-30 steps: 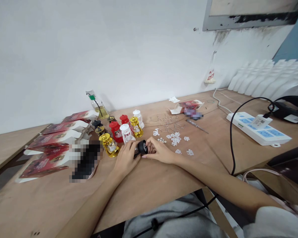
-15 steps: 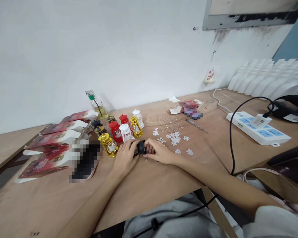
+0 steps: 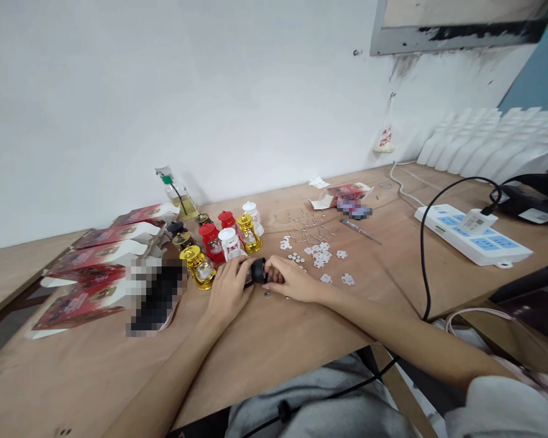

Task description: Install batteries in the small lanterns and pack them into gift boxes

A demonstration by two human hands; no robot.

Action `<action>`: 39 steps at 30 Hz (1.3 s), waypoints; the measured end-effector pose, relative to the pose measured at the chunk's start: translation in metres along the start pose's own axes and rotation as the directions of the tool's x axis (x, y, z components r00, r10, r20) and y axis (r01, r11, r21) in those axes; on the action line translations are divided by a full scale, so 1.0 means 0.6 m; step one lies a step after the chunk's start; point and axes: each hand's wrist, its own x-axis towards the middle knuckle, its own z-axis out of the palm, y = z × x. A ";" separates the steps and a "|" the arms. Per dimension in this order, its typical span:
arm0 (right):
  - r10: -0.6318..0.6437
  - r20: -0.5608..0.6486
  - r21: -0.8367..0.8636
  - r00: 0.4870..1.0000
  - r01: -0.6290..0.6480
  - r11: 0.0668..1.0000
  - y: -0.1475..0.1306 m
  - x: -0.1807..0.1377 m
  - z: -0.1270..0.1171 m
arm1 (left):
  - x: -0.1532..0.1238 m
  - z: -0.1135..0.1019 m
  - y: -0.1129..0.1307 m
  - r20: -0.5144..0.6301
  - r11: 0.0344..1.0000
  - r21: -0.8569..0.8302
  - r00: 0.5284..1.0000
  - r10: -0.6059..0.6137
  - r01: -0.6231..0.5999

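A black mini lantern (image 3: 257, 272) lies on its side between my hands, its round base turned to the right. My left hand (image 3: 231, 283) is wrapped round the lantern's body and hides most of it. The fingers of my right hand (image 3: 288, 278) are curled against the base; what the fingertips pinch, if anything, is hidden. Tiny shiny pieces (image 3: 267, 294) lie just below the right hand. Upright lanterns stand beyond my left hand, among them a gold lantern (image 3: 198, 267), a white lantern (image 3: 231, 244) and a red lantern (image 3: 211, 242).
Button cells (image 3: 296, 258), white plastic pieces (image 3: 319, 252) and bent wires (image 3: 308, 228) lie right of the lanterns. A screwdriver (image 3: 360, 231) is farther right, near a white power strip (image 3: 472, 237). Red boxes (image 3: 89, 298) line the left side, by a bottle (image 3: 182, 198).
Both hands stay on the black lantern with almost no movement. The whole view has shifted very slightly.
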 end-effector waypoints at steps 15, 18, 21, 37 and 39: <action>-0.059 0.079 -0.417 0.995 0.087 0.905 -0.017 -0.007 -0.006 | 0.004 -0.014 0.003 -0.080 0.986 0.157 0.994 0.073 -0.060; -0.117 0.079 -0.506 0.990 0.141 0.851 -0.020 -0.009 -0.005 | 0.003 -0.018 0.005 -0.117 0.980 0.184 0.989 0.094 -0.072; -0.193 0.128 -0.584 0.973 0.231 0.778 -0.022 -0.011 0.000 | -0.001 -0.025 0.008 -0.192 0.967 0.237 0.972 0.137 -0.090; 0.188 -0.311 -0.675 0.931 -0.356 0.647 -0.008 -0.016 0.018 | -0.005 -0.034 0.013 -0.289 0.954 0.292 0.945 0.156 -0.068; 0.213 -0.326 -0.630 0.921 -0.379 0.678 -0.005 -0.021 0.026 | -0.005 -0.034 0.013 -0.281 0.957 0.283 0.948 0.146 -0.064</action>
